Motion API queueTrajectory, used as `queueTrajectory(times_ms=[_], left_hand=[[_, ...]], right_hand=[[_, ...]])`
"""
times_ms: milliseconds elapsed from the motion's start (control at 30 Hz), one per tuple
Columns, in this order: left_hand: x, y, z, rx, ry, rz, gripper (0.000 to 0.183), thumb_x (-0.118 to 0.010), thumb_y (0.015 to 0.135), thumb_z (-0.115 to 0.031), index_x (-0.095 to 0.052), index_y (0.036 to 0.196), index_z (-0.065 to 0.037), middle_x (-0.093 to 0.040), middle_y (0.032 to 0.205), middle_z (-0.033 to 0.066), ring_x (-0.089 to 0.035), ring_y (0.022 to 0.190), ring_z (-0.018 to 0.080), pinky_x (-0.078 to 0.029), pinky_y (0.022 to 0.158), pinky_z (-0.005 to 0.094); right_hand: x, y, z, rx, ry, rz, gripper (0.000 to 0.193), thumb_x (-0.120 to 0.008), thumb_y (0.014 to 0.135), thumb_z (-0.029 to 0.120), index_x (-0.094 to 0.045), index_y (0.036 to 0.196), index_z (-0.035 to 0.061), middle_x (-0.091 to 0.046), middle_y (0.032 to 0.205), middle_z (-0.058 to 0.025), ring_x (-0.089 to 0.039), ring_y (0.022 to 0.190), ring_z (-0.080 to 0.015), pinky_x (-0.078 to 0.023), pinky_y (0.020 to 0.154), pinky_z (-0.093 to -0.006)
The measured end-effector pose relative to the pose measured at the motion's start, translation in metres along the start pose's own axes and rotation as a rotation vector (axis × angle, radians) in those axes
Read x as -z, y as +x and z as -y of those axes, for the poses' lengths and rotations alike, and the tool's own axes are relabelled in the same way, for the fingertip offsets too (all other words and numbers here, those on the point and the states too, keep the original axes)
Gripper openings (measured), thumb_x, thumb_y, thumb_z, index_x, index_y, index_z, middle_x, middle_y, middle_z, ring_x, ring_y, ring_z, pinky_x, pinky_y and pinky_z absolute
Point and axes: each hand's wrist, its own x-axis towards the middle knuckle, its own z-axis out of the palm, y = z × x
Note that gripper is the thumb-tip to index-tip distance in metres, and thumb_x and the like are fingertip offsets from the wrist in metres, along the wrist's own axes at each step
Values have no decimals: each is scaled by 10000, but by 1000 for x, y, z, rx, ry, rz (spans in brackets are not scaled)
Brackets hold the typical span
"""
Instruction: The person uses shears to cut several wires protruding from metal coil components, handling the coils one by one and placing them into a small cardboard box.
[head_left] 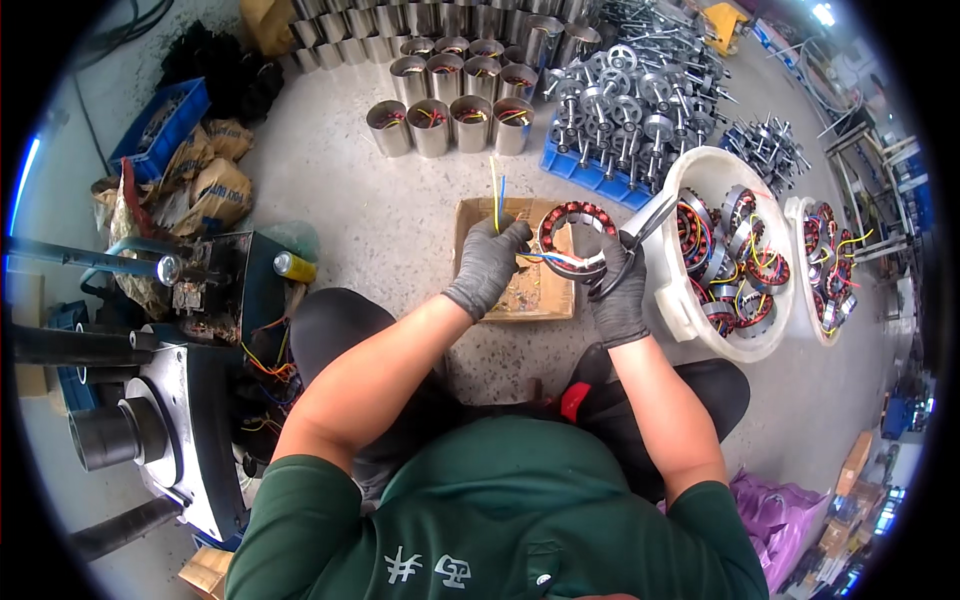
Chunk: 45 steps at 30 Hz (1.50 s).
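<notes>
L hand point(484, 268), gloved, is closed around a small bunch of wires point(497, 200), w/ the loose ends, a pale yellow one and a blue one, sticking up past it to the far side; R hand point(622, 290), also gloved, grips the right side of a copper-wound ring point(577, 212) and apparently keeps a dark pair of scissors point(651, 218) in the same grasp, blades aimed far right, though the fingers hide part of it; the ring is held up btwn the hands, over the right side of a shallow cardboard box point(515, 316) on the floor point(350, 220); a white sleeve and a blue lead run across from the ring toward the L hand.

Step in hand, as I judge it: sorting or straightening the leads of this one ring, prob. not cutting, as the blades point away from the wires; next move calls for a steady R grip on the ring, light tension from the L, and blades kept off the insulation; main risk is a tug at the lead roots.

Nearby, R side: a white tub point(668, 285) w/ more wound rings point(765, 268); far side: metal cylinders point(430, 130) in rows, wires showing inside the nearest ones; far right: a blue crate point(600, 180) under piled shafts point(640, 100).
</notes>
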Motion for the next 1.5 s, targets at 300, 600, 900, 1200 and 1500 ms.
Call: queueTrajectory(times_ms=[300, 600, 900, 1200, 1500], left_hand=[[-1, -11, -1, -141, -30, 41, 186, -614, 985, -249, -645, 930, -74, -635, 765, 4, -583, 675, 87, -496, 589, 252], [5, 0, 22, 114, 27, 84, 610, -790, 854, -244, -476, 1339, -49, -611, 1128, 76, -572, 982, 165, -507, 849, 304], [2, -11, -6, -723, 893, 316, 429, -621, 789, 17, -599, 1207, -76, -591, 1141, 209, -576, 1081, 388, -490, 914, 424], [14, 3, 54, -431, 1028, 582, 475, -704, 845, -148, -490, 1264, -76, -673, 971, 226, -656, 890, 434, -513, 724, 499], [23, 15, 84, -394, 1120, 427, 167, -637, 907, -205, -663, 965, -51, -689, 836, 221, -671, 822, 430, -527, 718, 483]], right_hand=[[-18, 17, -5, -487, 192, 103, 460, -468, 930, 355, -658, 1142, -7, -701, 949, -125, -664, 739, -211, -527, 553, -316], [-1, 19, -9, -217, 240, -3, 296, -593, 905, 246, -675, 1069, 13, -660, 868, -49, -637, 697, -156, -541, 601, -283], [22, 34, -36, 324, -1087, 316, 322, -606, 926, 306, -631, 1119, 50, -660, 958, -97, -663, 882, -192, -555, 806, -319], [-15, -21, -13, 21, -573, 139, 475, -710, 805, 300, -503, 1100, -10, -628, 850, -219, -636, 816, -372, -505, 734, -455], [-5, -2, -30, 188, -966, 98, 447, -737, 829, 310, -477, 1083, 50, -665, 823, -229, -654, 783, -447, -497, 669, -516]])
